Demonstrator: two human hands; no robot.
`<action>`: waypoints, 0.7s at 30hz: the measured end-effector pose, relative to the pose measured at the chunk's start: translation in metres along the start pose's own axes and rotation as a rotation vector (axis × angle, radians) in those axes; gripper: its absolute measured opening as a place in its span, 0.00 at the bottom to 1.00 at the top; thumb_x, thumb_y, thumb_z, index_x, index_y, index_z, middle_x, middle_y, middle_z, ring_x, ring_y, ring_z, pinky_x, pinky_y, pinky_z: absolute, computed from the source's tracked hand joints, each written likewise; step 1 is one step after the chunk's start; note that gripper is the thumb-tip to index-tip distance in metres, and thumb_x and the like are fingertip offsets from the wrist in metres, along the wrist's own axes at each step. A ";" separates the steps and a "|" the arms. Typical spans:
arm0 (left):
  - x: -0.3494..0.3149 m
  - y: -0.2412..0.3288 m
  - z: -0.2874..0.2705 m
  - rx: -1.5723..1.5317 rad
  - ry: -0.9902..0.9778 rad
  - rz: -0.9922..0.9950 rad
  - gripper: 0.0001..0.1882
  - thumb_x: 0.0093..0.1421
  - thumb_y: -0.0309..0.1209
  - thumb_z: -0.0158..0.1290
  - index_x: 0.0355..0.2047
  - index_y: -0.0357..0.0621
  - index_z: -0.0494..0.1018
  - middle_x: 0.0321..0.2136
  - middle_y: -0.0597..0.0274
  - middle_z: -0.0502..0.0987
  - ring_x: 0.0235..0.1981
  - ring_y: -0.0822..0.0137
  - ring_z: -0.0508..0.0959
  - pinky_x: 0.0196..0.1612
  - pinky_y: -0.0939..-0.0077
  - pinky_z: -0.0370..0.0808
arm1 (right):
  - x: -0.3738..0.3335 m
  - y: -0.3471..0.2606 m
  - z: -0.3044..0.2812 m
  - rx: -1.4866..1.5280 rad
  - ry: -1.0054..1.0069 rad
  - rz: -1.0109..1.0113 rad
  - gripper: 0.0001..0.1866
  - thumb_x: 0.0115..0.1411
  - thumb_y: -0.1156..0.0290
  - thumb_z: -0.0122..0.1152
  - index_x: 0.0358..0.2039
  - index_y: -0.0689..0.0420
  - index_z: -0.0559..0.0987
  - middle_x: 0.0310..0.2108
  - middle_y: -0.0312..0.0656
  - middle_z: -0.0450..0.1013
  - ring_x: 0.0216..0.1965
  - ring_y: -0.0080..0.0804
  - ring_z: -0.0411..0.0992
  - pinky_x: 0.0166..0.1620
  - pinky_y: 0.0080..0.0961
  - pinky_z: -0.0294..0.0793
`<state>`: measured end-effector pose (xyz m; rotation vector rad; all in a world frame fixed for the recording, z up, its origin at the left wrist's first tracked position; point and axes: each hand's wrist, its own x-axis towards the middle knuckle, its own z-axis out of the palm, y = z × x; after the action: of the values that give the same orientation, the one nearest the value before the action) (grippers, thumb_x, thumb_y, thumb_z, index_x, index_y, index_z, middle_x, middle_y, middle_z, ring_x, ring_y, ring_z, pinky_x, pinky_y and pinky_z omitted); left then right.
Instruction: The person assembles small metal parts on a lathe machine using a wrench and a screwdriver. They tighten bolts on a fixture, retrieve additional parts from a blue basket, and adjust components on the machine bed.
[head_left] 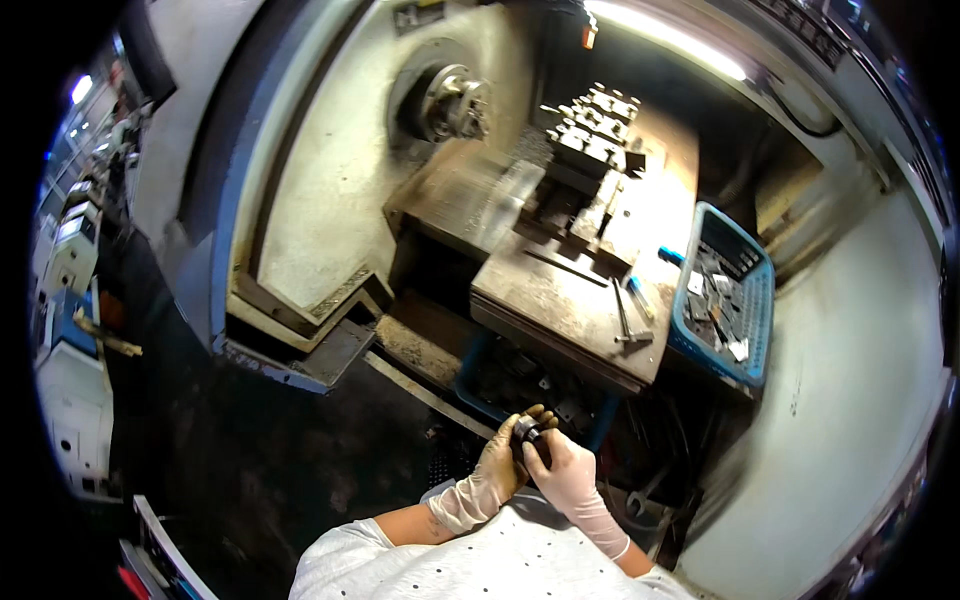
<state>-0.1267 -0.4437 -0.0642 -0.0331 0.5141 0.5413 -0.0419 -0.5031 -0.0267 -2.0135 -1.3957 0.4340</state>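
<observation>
In front of my body, both hands meet around a small dark round part with a bright metal rim (pixel 527 430). My left hand (pixel 494 468), in a stained whitish glove, is closed around it from the left. The gloved fingers of my right hand (pixel 568 478) pinch the same part from the right. My fingers cover much of it, so its full shape is hidden.
Ahead is a lathe with its chuck (pixel 455 105), tool blocks (pixel 595 130) and a metal table (pixel 560 305). A T-shaped wrench (pixel 625 315) lies on the table. A blue basket (pixel 762 335) of metal pieces stands right; another blue bin (pixel 468 385) sits below the table.
</observation>
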 end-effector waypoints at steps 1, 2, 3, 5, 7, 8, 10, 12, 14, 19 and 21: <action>0.002 0.000 -0.003 -0.038 0.006 -0.025 0.16 0.58 0.36 0.35 0.42 0.41 0.65 0.38 0.59 0.69 0.41 0.65 0.69 0.48 0.73 0.65 | -0.001 0.002 0.004 -0.023 0.054 -0.026 0.12 0.45 0.64 0.56 0.20 0.58 0.67 0.18 0.43 0.67 0.18 0.40 0.68 0.20 0.28 0.66; 0.000 0.000 -0.005 -0.100 0.036 -0.040 0.16 0.58 0.36 0.35 0.42 0.41 0.65 0.39 0.59 0.69 0.41 0.65 0.69 0.47 0.72 0.65 | -0.004 0.007 0.008 -0.021 0.063 -0.033 0.11 0.45 0.66 0.57 0.23 0.58 0.68 0.19 0.43 0.68 0.20 0.40 0.68 0.21 0.28 0.67; -0.003 0.000 -0.013 -0.159 0.022 -0.056 0.16 0.58 0.35 0.36 0.42 0.41 0.65 0.39 0.58 0.69 0.40 0.65 0.69 0.47 0.73 0.65 | -0.006 0.008 0.014 -0.007 0.095 -0.061 0.11 0.44 0.67 0.57 0.26 0.57 0.68 0.20 0.43 0.68 0.21 0.40 0.68 0.22 0.28 0.67; 0.001 -0.004 -0.029 -0.204 0.007 -0.063 0.16 0.58 0.35 0.36 0.41 0.40 0.65 0.39 0.58 0.69 0.40 0.65 0.69 0.46 0.73 0.66 | -0.006 0.007 0.017 -0.008 0.116 -0.144 0.13 0.44 0.68 0.57 0.31 0.56 0.69 0.23 0.43 0.67 0.23 0.40 0.69 0.24 0.29 0.68; 0.000 -0.006 -0.039 -0.292 -0.051 -0.056 0.16 0.58 0.33 0.35 0.40 0.37 0.66 0.39 0.58 0.69 0.40 0.65 0.69 0.46 0.74 0.66 | -0.008 0.006 0.022 -0.048 0.084 -0.212 0.15 0.43 0.69 0.58 0.34 0.54 0.69 0.25 0.42 0.67 0.25 0.40 0.68 0.24 0.29 0.68; -0.002 -0.006 -0.051 -0.285 -0.095 -0.021 0.16 0.59 0.32 0.33 0.40 0.36 0.65 0.39 0.58 0.69 0.41 0.65 0.68 0.47 0.74 0.65 | -0.008 0.006 0.027 -0.049 0.045 -0.224 0.15 0.43 0.70 0.58 0.33 0.54 0.69 0.25 0.41 0.67 0.25 0.40 0.68 0.24 0.29 0.68; -0.020 0.004 -0.052 -0.390 -0.121 0.005 0.16 0.59 0.32 0.31 0.40 0.36 0.65 0.39 0.57 0.69 0.41 0.64 0.68 0.48 0.73 0.64 | -0.005 -0.006 0.033 -0.041 -0.018 -0.316 0.14 0.43 0.70 0.58 0.33 0.54 0.69 0.25 0.41 0.67 0.25 0.40 0.69 0.24 0.30 0.68; -0.039 0.019 -0.042 -0.327 0.027 0.068 0.15 0.58 0.34 0.34 0.38 0.42 0.66 0.34 0.61 0.71 0.37 0.66 0.70 0.46 0.74 0.65 | -0.001 -0.022 0.041 0.033 -0.040 -0.437 0.11 0.44 0.70 0.57 0.31 0.53 0.70 0.27 0.42 0.68 0.27 0.40 0.69 0.25 0.29 0.69; -0.045 0.028 -0.072 -0.283 -0.047 0.118 0.14 0.57 0.34 0.36 0.37 0.42 0.67 0.33 0.61 0.71 0.36 0.66 0.70 0.45 0.74 0.65 | 0.001 -0.035 0.052 0.002 -0.114 -0.495 0.10 0.44 0.70 0.57 0.30 0.53 0.70 0.30 0.43 0.68 0.28 0.40 0.69 0.26 0.30 0.69; -0.119 0.068 -0.119 -0.270 0.023 0.398 0.14 0.56 0.33 0.35 0.36 0.41 0.67 0.34 0.59 0.71 0.38 0.65 0.69 0.46 0.74 0.63 | -0.012 -0.097 0.113 0.055 -0.476 -0.418 0.08 0.50 0.67 0.50 0.25 0.58 0.67 0.25 0.46 0.69 0.24 0.43 0.69 0.23 0.33 0.68; -0.140 0.091 -0.144 -0.307 -0.022 0.438 0.14 0.56 0.33 0.35 0.37 0.41 0.67 0.35 0.59 0.71 0.39 0.65 0.69 0.47 0.75 0.62 | -0.025 -0.119 0.143 0.092 -0.435 -0.512 0.09 0.51 0.67 0.49 0.27 0.60 0.66 0.23 0.47 0.67 0.23 0.44 0.68 0.22 0.32 0.67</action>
<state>-0.3415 -0.4571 -0.1143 -0.2110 0.4129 1.0453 -0.2208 -0.4536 -0.0545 -1.4571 -2.0385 0.7099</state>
